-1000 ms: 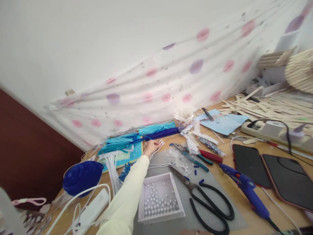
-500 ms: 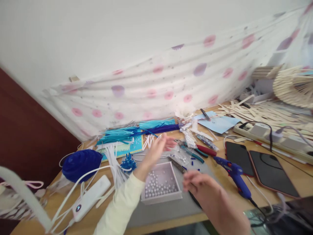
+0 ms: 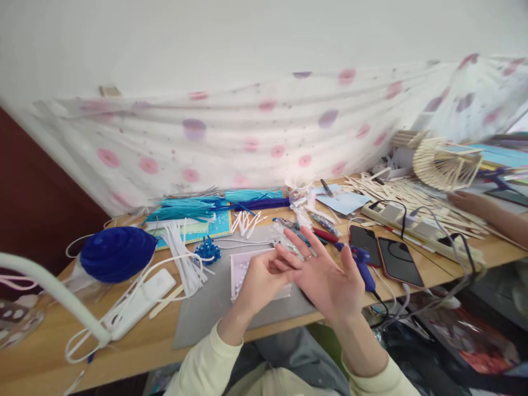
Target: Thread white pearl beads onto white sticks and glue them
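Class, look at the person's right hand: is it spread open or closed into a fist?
Spread open. The right hand shows its palm with fingers fanned apart, while the left hand touches its fingers.

A blue ruffled object [image 3: 116,253] is resting at the left of the wooden table [image 3: 37,357], beside a white power bank [image 3: 142,302] with trailing cables. Turquoise and blue strips [image 3: 198,208] are lying along the spotted cloth [image 3: 247,137]. Two dark phones [image 3: 383,250] are sitting near a blue glue gun [image 3: 363,263]. Wooden sticks [image 3: 408,192] are lying scattered at the right, beside a stick-built fan [image 3: 441,162].
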A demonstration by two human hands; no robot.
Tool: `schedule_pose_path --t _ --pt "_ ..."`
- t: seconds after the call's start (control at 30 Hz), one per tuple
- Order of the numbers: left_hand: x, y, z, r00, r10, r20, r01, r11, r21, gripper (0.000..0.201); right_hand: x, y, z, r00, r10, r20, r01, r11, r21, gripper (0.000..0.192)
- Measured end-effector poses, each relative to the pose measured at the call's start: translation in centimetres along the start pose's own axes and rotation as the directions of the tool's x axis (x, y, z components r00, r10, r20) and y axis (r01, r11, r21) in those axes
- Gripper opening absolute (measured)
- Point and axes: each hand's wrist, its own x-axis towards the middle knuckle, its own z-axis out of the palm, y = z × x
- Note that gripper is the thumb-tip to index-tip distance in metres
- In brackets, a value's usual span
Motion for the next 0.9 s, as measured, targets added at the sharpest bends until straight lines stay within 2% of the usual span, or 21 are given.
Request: schedule_pose_path --t 0.1,0.2,0.23,0.3,0.37,0.43,0.5,0.63,0.7,0.77,0.83,0.9 --pt "-0.3 0.9 -2.2 0.998 0.013 -0.069 -0.014 1.0 -0.008 0.031 0.0 -0.3 -0.1 0.998 0.036 -0.043 -0.039 0.996 -0.085 0.061" --pt "-0.7 2.5 -5.6 0.965 0.075 -0.252 -0.083 0.996 -0.021 0.037 -0.5 -1.3 -0.7 0.986 0.01 -0.166 -0.051 0.968 -0.245 0.04" --pt "-0.9 3.0 -6.8 0.946 0.103 -0.309 -0.114 0.993 -0.016 0.039 -0.7 -1.8 -1.1 0.976 -0.002 -0.217 -0.065 0.951 -0.302 0.041" --pt "-1.3 3.8 -8.9 0.911 0.15 -0.385 -0.161 0.987 0.004 0.042 -1.3 -2.6 -2.1 0.943 -0.038 -0.33 -0.099 0.916 -0.389 0.05" --pt "-1.7 4.1 -10.3 0.866 0.238 -0.439 -0.223 0.971 0.087 0.041 -1.7 -3.4 -3.1 0.89 -0.124 -0.439 -0.098 0.887 -0.45 0.045" --pt "-1.8 3.8 -10.7 0.832 0.301 -0.466 -0.251 0.953 0.168 0.035 -1.9 -4.0 -3.9 0.829 -0.236 -0.507 -0.058 0.865 -0.499 0.038" --pt "-1.6 3.1 -10.6 0.822 0.318 -0.473 -0.245 0.947 0.21 0.029 -2.1 -4.6 -4.2 0.796 -0.304 -0.523 -0.012 0.856 -0.517 0.035" --pt "-0.4 1.0 -10.4 0.828 0.311 -0.466 -0.209 0.943 0.258 0.023 -2.1 -6.1 -3.8 0.809 -0.37 -0.456 0.052 0.819 -0.572 0.031" --pt "0.4 0.0 -10.9 0.83 0.301 -0.469 -0.171 0.939 0.3 0.022 -1.9 -7.0 -3.2 0.835 -0.373 -0.404 0.041 0.775 -0.631 0.047" --pt "1.0 -0.9 -12.0 0.819 0.306 -0.486 -0.129 0.923 0.363 0.028 -1.7 -7.7 -2.7 0.866 -0.35 -0.358 0.011 0.728 -0.685 0.069" --pt "1.2 -1.5 -13.7 0.777 0.35 -0.523 -0.098 0.888 0.449 0.038 -1.3 -8.0 -2.3 0.893 -0.329 -0.308 -0.018 0.657 -0.754 0.08" --pt "0.8 -1.6 -16.1 0.74 0.374 -0.56 -0.025 0.846 0.532 0.041 -0.5 -7.8 -2.4 0.93 -0.294 -0.219 -0.037 0.519 -0.854 0.084"
